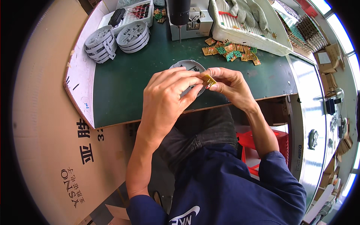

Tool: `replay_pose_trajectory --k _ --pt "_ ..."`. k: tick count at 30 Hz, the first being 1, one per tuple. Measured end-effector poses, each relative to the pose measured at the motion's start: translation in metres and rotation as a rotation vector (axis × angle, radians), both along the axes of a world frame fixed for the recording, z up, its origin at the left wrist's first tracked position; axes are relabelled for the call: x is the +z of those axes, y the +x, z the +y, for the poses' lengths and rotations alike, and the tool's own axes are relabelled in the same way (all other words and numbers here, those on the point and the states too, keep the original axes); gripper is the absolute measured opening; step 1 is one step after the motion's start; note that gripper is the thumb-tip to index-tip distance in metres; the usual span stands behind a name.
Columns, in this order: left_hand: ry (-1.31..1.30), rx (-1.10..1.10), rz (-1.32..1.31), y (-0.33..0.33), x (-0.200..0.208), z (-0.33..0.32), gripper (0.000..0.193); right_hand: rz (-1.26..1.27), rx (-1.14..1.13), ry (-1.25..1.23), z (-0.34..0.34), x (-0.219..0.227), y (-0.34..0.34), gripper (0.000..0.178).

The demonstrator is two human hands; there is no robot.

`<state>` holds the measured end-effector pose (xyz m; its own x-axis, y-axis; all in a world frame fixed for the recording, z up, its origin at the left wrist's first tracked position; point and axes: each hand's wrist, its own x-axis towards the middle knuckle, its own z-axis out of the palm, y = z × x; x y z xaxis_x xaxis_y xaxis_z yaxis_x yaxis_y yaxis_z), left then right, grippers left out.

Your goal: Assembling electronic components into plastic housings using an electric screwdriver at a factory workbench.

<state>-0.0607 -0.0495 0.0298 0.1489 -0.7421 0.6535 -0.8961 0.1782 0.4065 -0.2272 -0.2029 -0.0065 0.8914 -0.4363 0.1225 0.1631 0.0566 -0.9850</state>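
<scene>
A small yellow-brown circuit board (209, 79) with pale pins or parts on its face is held up above the bench's front edge. My right hand (234, 87) pinches it between thumb and fingers. My left hand (168, 93) meets its left edge with thumb and index fingertips drawn together, the other fingers stretched over the top. Just below and behind my hands, a round grey plastic housing (192, 62) lies on the green bench top (120, 90). My left fingers cover much of its inside.
Two stacks of grey round housings (133, 37) stand at back left, before a white tray (144, 18) of red-and-black parts. A pile of circuit boards (234, 50) lies beneath a foam box (258, 37) with gloves. A machine's black spindle (179, 13) hangs at back centre.
</scene>
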Motion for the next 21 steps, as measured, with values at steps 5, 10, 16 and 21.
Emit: replay_pose_trajectory --k 5,10,16,21 --pt "0.052 -0.026 0.124 -0.002 0.0 0.003 0.016 -0.064 0.006 0.059 0.0 0.001 0.003 0.033" --pt "0.019 0.008 0.122 -0.003 -0.005 0.001 0.014 -0.063 0.014 0.075 -0.002 -0.003 0.005 0.033" --pt "0.035 0.017 0.17 -0.004 -0.008 0.003 0.016 -0.092 0.019 0.025 0.0 -0.008 0.007 0.034" --pt "-0.067 0.09 0.046 -0.006 -0.009 0.002 0.013 -0.104 0.015 0.029 0.002 -0.009 0.01 0.033"
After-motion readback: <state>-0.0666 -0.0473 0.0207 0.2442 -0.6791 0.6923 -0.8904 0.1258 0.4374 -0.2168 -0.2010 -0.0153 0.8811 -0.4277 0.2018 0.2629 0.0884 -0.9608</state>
